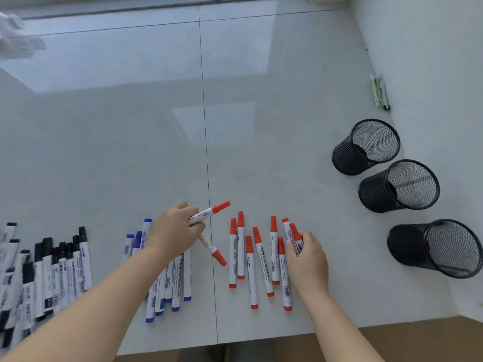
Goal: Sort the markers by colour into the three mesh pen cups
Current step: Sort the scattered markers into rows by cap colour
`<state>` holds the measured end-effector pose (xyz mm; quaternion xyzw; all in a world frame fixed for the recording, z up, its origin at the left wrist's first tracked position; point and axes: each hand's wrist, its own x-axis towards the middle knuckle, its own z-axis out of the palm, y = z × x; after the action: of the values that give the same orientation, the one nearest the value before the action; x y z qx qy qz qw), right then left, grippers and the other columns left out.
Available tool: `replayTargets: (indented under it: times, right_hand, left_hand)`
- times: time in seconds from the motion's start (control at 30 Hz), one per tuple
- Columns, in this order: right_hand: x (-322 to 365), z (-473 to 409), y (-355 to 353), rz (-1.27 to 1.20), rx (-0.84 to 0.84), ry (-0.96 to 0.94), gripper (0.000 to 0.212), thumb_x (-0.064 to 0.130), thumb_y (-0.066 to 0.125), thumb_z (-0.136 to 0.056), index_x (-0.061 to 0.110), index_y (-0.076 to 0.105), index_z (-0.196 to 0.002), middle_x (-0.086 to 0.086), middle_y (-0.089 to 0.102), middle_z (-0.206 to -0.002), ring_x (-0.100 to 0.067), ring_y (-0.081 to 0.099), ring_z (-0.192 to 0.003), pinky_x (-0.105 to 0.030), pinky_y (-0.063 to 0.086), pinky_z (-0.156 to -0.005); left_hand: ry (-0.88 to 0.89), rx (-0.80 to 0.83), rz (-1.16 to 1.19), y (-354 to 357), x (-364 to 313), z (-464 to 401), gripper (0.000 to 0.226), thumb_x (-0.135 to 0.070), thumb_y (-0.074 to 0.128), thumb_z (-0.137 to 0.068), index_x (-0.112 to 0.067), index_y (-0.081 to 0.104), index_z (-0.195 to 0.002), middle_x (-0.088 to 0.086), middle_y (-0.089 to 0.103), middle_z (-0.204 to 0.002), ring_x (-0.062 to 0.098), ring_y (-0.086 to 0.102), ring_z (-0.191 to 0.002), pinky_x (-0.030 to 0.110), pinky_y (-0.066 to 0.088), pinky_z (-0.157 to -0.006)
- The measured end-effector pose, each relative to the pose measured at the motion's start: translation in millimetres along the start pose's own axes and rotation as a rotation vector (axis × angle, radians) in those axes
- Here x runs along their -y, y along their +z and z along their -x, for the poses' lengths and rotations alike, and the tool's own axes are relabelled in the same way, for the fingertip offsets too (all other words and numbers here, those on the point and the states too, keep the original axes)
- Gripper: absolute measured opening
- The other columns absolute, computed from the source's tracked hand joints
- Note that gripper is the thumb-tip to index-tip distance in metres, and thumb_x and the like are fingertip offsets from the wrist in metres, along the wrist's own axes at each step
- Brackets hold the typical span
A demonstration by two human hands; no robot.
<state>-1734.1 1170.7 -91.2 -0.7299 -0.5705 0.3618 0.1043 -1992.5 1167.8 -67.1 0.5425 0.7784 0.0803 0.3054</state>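
Three black mesh pen cups stand in a row at the right: far (366, 147), middle (398, 186) and near (435, 248). All look empty. My left hand (175, 229) grips two red-capped markers (209, 212), one pointing up-right, the other (213, 250) down-right. My right hand (305, 257) holds red markers (294, 235) at the right end of a loose row of red markers (251, 259) lying on the table. Blue markers (167, 283) lie under my left forearm. Black markers (47, 273) are piled at the left.
The white table (261, 152) has a seam running front to back through its middle. A small green and white object (379, 91) lies by the wall at the back right. A crumpled clear bag (15, 37) sits at the far left. The table's front edge (287, 335) is close to me.
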Motion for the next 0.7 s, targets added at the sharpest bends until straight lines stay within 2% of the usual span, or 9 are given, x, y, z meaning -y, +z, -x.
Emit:
replayTargets:
  times: [0.1, 0.23, 0.37, 0.47, 0.6, 0.7]
  right_hand:
    - [-4, 10, 13, 0.068, -0.084, -0.007, 0.017, 0.028, 0.050, -0.091, 0.014, 0.054, -0.100, 0.001, 0.056, -0.091, -0.014, 0.052, -0.082, -0.023, 0.043, -0.066]
    - [-8, 22, 27, 0.129, -0.202, -0.020, 0.020, 0.023, 0.050, -0.091, 0.009, 0.056, -0.104, -0.001, 0.054, -0.095, -0.013, 0.047, -0.087, -0.023, 0.039, -0.069]
    - [-5, 31, 39, 0.173, -0.282, -0.024, 0.024, 0.018, 0.050, -0.091, 0.006, 0.057, -0.110, -0.009, 0.058, -0.101, -0.019, 0.052, -0.090, -0.023, 0.038, -0.071]
    - [-1, 34, 46, 0.193, -0.320, -0.016, 0.029, 0.017, 0.048, -0.092, 0.007, 0.056, -0.117, -0.010, 0.058, -0.104, -0.020, 0.050, -0.090, -0.024, 0.037, -0.072]
    - [2, 35, 52, 0.237, -0.401, 0.028, 0.036, 0.013, 0.052, -0.089, 0.006, 0.054, -0.124, -0.015, 0.056, -0.109, -0.029, 0.050, -0.093, -0.034, 0.041, -0.072]
    - [4, 35, 55, 0.285, -0.424, 0.042, 0.038, 0.017, 0.046, -0.091, 0.008, 0.052, -0.127, -0.015, 0.054, -0.123, -0.034, 0.050, -0.108, -0.043, 0.044, -0.083]
  left_hand:
    - [0.124, 0.143, -0.207, 15, -6, -1, 0.016, -0.025, 0.052, -0.086, -0.018, 0.051, -0.071, -0.003, 0.042, -0.074, 0.017, 0.045, -0.058, 0.028, 0.038, -0.051]
    - [0.193, 0.169, -0.283, 44, -21, 5, 0.011, -0.029, 0.046, -0.091, -0.018, 0.047, -0.089, -0.003, 0.040, -0.082, 0.014, 0.042, -0.059, 0.024, 0.034, -0.050]
    - [0.187, -0.007, -0.230, 67, -26, 17, 0.016, -0.028, 0.047, -0.090, -0.020, 0.048, -0.104, -0.004, 0.050, -0.093, 0.014, 0.045, -0.072, 0.026, 0.039, -0.057]
    - [0.100, -0.120, -0.099, 79, -29, 22, 0.023, -0.026, 0.053, -0.086, -0.020, 0.052, -0.108, -0.001, 0.051, -0.100, 0.016, 0.046, -0.082, 0.027, 0.039, -0.063]
    - [0.024, -0.242, -0.017, 95, -31, 31, 0.028, -0.024, 0.057, -0.083, -0.019, 0.055, -0.111, 0.003, 0.052, -0.105, 0.021, 0.044, -0.094, 0.030, 0.035, -0.077]
    - [-0.097, -0.291, 0.106, 102, -30, 34, 0.035, -0.030, 0.057, -0.083, -0.019, 0.054, -0.116, 0.004, 0.048, -0.111, 0.021, 0.042, -0.102, 0.028, 0.029, -0.082]
